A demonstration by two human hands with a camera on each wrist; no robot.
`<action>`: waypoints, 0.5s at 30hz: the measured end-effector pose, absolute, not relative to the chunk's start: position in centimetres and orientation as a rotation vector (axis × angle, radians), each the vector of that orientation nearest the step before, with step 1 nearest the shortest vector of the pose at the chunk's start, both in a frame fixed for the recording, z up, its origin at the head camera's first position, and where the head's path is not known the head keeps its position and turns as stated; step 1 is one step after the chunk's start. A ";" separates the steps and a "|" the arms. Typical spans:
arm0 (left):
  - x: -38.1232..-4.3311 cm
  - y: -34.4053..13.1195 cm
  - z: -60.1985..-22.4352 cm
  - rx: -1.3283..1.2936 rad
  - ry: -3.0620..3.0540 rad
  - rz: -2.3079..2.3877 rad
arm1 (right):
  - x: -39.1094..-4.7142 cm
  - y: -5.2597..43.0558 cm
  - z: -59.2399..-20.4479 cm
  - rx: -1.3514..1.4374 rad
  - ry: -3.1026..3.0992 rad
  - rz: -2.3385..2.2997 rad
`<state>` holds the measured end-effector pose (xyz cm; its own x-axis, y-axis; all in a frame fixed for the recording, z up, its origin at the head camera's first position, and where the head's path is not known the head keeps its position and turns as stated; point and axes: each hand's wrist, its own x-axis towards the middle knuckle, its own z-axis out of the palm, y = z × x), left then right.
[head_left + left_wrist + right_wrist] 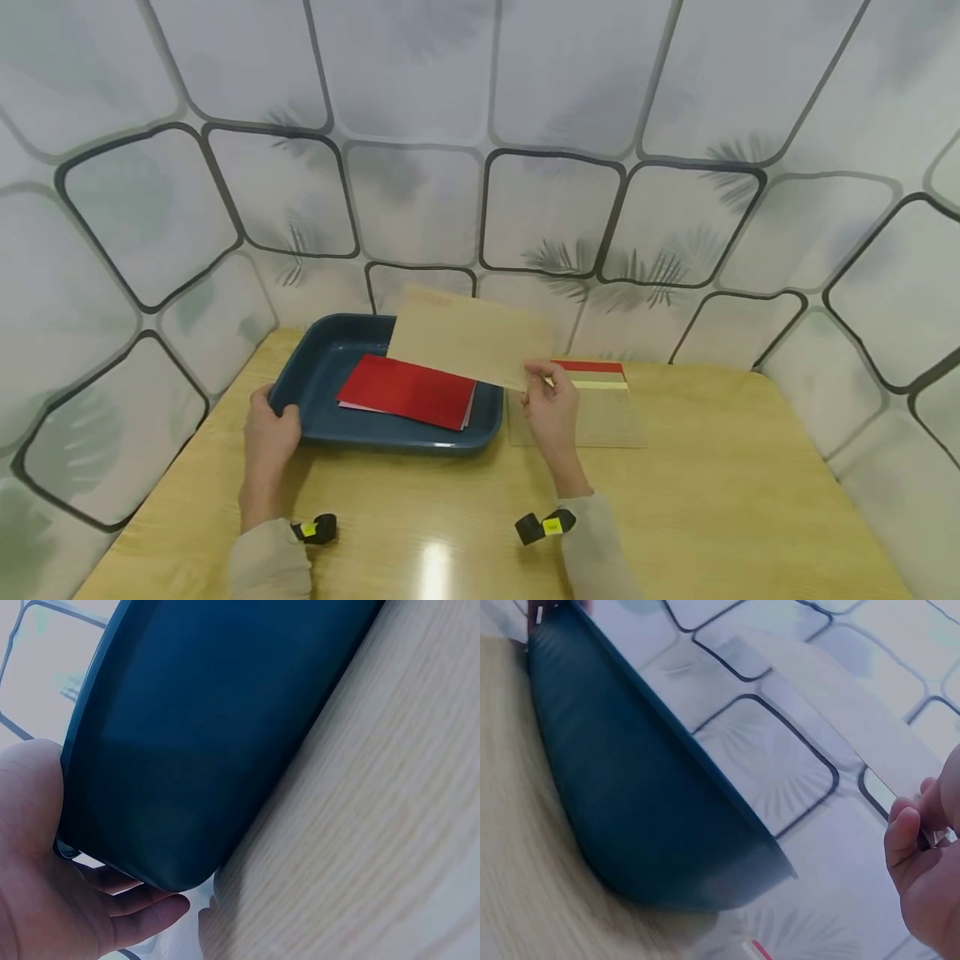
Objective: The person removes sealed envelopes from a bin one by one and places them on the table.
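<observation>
My left hand [272, 429] grips the left end of a dark blue tray [315, 417]; in the left wrist view the thumb is at the rim and the fingers reach around the outer wall. Inside the tray lies a red envelope [412, 390] over paler, pinkish ones whose edges peek out. My right hand [551, 408] pinches the lower right corner of a tan envelope [465, 333], held tilted above the tray's right part. Small reddish print marks its upper left corner. The right wrist view shows thumb and fingertips meeting on the paper [855, 720].
Right of the tray, a stack of tan envelopes [600, 425] lies on the wooden table [712, 483], with red and yellow strips [592, 367] showing at its far edge. Patterned curtain-like walls [420, 208] enclose the table's back and sides.
</observation>
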<state>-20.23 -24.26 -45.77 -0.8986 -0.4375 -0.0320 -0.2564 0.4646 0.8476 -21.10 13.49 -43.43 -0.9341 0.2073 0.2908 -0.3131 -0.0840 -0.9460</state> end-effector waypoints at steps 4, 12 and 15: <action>-20.0 -24.3 -46.0 0.600 -2.539 -1.408 | -20.9 14.9 -44.1 0.090 -1.844 2.029; -19.9 -24.4 -45.8 0.605 -2.512 -1.409 | -21.4 17.5 -44.3 0.040 -1.884 1.952; -19.8 -24.2 -45.7 0.590 -2.512 -1.415 | -21.4 18.3 -44.4 -0.005 -1.904 1.927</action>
